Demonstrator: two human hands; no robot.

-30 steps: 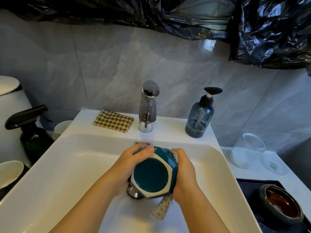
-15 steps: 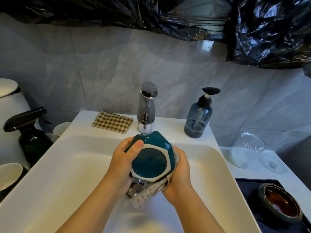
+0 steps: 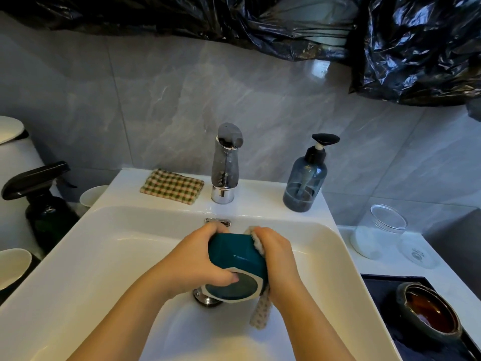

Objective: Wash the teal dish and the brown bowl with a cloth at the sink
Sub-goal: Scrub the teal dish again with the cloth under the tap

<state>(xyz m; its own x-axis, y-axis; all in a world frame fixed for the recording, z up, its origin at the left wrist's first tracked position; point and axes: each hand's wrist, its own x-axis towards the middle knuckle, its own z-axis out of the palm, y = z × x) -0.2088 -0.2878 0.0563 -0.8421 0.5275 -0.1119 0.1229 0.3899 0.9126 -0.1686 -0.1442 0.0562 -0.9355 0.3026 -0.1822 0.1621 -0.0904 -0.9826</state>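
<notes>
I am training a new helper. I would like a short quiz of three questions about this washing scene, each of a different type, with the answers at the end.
1. True or false: the left hand grips the teal dish, whose underside faces the camera.
2. Where is the brown bowl? A) in the left hand; B) on the dark tray right of the sink; C) inside the teal dish.
3. Fill in: the right hand presses the ______ against the side of the teal dish.

Key: 1 true; 2 B; 3 cloth.
</notes>
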